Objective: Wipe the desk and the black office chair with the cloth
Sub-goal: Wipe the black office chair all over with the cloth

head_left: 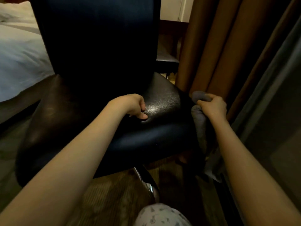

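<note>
The black office chair (162, 101) fills the middle of the view, its tall backrest rising behind a shiny leather seat. My left hand (133, 106) rests on the seat near its middle, fingers curled, thumb touching the leather, holding nothing. My right hand (211, 107) grips a bunched grey cloth (199, 118) at the seat's right edge; the cloth hangs down beside the seat. The desk is not in view.
Brown curtains (219, 54) hang close on the right, with a dark glass panel (276, 119) beside them. A bed with white sheets (21, 59) lies at the left. The chair's chrome base (149, 187) stands on the wooden floor. My knee in patterned fabric (161, 215) shows at the bottom.
</note>
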Demonstrator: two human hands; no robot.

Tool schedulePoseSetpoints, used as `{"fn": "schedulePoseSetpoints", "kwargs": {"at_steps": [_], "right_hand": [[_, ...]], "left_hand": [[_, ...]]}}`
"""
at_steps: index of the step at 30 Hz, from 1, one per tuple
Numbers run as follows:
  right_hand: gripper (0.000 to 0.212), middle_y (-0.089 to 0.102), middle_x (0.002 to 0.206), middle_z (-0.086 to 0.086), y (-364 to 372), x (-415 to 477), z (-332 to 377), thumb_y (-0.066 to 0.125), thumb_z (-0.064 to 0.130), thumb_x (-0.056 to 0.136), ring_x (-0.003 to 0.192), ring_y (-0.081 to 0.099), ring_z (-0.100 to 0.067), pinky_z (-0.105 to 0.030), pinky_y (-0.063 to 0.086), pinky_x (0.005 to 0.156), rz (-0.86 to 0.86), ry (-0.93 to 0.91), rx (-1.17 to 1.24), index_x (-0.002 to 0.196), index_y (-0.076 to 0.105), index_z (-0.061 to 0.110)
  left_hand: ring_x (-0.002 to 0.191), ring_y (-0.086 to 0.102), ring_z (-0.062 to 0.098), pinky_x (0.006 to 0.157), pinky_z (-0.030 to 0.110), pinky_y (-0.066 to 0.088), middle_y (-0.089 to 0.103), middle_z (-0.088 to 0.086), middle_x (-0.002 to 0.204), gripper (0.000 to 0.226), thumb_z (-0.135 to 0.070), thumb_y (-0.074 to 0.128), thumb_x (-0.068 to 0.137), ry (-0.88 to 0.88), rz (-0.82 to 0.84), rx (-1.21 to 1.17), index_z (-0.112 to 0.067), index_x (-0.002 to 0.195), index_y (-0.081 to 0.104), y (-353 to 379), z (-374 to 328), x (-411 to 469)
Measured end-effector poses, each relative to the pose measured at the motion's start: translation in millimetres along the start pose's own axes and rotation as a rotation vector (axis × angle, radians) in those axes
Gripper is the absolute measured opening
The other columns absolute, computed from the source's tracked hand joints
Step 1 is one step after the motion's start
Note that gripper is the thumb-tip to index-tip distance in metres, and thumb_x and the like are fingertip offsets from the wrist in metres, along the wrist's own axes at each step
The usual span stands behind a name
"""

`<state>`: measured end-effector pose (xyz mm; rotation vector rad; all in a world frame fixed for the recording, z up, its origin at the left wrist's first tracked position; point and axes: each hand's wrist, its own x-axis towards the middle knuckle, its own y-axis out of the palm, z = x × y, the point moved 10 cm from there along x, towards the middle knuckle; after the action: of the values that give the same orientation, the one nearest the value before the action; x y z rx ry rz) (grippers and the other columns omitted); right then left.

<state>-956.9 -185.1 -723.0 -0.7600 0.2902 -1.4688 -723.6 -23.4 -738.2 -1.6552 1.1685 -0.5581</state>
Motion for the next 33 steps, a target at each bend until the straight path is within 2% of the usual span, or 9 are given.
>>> {"fn": "schedulePoseSetpoints", "kwargs": {"at_steps": [5, 9, 14, 17, 21, 24, 26, 29, 33], "right_hand": [[0.036, 0.061, 0.125, -0.012, -29, -13, -40, 0.062, 0.021, 0.086, 0.115, 0.055, -0.031, -0.031, 0.043, 0.089, -0.044, 0.101, -0.023, 0.122, 0.062, 0.018], [0.036, 0.06, 0.124, -0.011, -40, -49, -1, 0.066, 0.022, 0.081, 0.113, 0.055, -0.028, -0.029, 0.041, 0.092, -0.191, -0.129, 0.039, 0.117, 0.066, 0.018], [0.038, 0.056, 0.126, -0.008, 13, -134, 58, 0.072, 0.018, 0.075, 0.114, 0.054, -0.023, -0.024, 0.036, 0.097, -0.1, -0.403, 0.218, 0.113, 0.068, 0.016], [0.039, 0.054, 0.127, -0.008, 49, -176, 72, 0.069, 0.025, 0.075, 0.112, 0.051, -0.025, -0.027, 0.037, 0.094, -0.087, -0.44, 0.249, 0.113, 0.068, 0.019], [0.039, 0.053, 0.127, -0.007, 53, -194, 74, 0.059, 0.034, 0.076, 0.11, 0.049, -0.025, -0.033, 0.042, 0.093, -0.147, -0.419, 0.281, 0.113, 0.068, 0.022], [0.037, 0.055, 0.124, -0.009, 49, -182, 66, 0.067, 0.025, 0.073, 0.106, 0.054, -0.029, -0.033, 0.043, 0.09, -0.188, -0.423, 0.239, 0.109, 0.069, 0.02], [0.039, 0.056, 0.122, -0.01, 41, -164, 51, 0.067, 0.023, 0.07, 0.105, 0.057, -0.031, -0.031, 0.041, 0.091, -0.24, -0.363, 0.25, 0.108, 0.07, 0.017], [0.04, 0.055, 0.125, -0.012, 25, -136, 21, 0.069, 0.018, 0.073, 0.109, 0.056, -0.032, -0.032, 0.04, 0.095, -0.284, -0.272, 0.254, 0.112, 0.069, 0.014], [0.039, 0.051, 0.13, -0.014, -2, -103, -28, 0.068, 0.016, 0.079, 0.114, 0.052, -0.032, -0.035, 0.04, 0.097, -0.36, -0.175, 0.165, 0.118, 0.065, 0.015]], "left_hand": [[0.088, 0.054, 0.021, 0.079, 0.027, 0.042, 0.06, 0.008, 0.102, 0.025, -0.022, 0.074, 0.079, -0.001, -0.004, 0.02, -0.016, 0.097, 0.058, 0, -8, 3], [0.088, 0.051, 0.022, 0.074, 0.027, 0.04, 0.06, 0.011, 0.101, 0.026, -0.016, 0.069, 0.082, 0.003, -0.001, 0.06, -0.009, 0.105, 0.061, -2, -17, 3], [0.079, 0.049, 0.019, 0.064, 0.027, 0.039, 0.055, 0.006, 0.086, 0.012, -0.012, 0.067, 0.081, 0.041, -0.014, -0.004, -0.016, 0.082, 0.056, 1, -14, 2], [0.067, 0.047, 0.012, 0.057, 0.022, 0.039, 0.053, -0.001, 0.074, 0.015, -0.009, 0.059, 0.083, 0.062, -0.061, -0.073, -0.019, 0.075, 0.053, 1, -10, 2], [0.069, 0.046, 0.009, 0.057, 0.021, 0.039, 0.05, -0.005, 0.074, 0.013, -0.011, 0.058, 0.084, 0.063, -0.054, -0.075, -0.02, 0.076, 0.054, -1, -8, -3], [0.071, 0.046, 0.01, 0.059, 0.019, 0.038, 0.051, -0.002, 0.08, 0.018, -0.009, 0.06, 0.085, 0.05, -0.021, -0.043, -0.02, 0.075, 0.052, 1, -7, -2], [0.083, 0.046, 0.014, 0.07, 0.023, 0.037, 0.05, 0.0, 0.091, 0.011, -0.017, 0.067, 0.084, 0.025, 0.01, -0.015, -0.015, 0.09, 0.057, 0, -5, -5], [0.104, 0.048, 0.022, 0.087, 0.027, 0.036, 0.054, 0.009, 0.117, 0.037, -0.024, 0.064, 0.087, 0.012, 0.046, 0.04, -0.003, 0.116, 0.057, -1, -7, -8], [0.125, 0.045, 0.029, 0.1, 0.032, 0.036, 0.05, 0.013, 0.134, 0.043, -0.023, 0.06, 0.09, 0.021, 0.036, 0.095, 0.004, 0.123, 0.052, 1, -16, -9]]}}
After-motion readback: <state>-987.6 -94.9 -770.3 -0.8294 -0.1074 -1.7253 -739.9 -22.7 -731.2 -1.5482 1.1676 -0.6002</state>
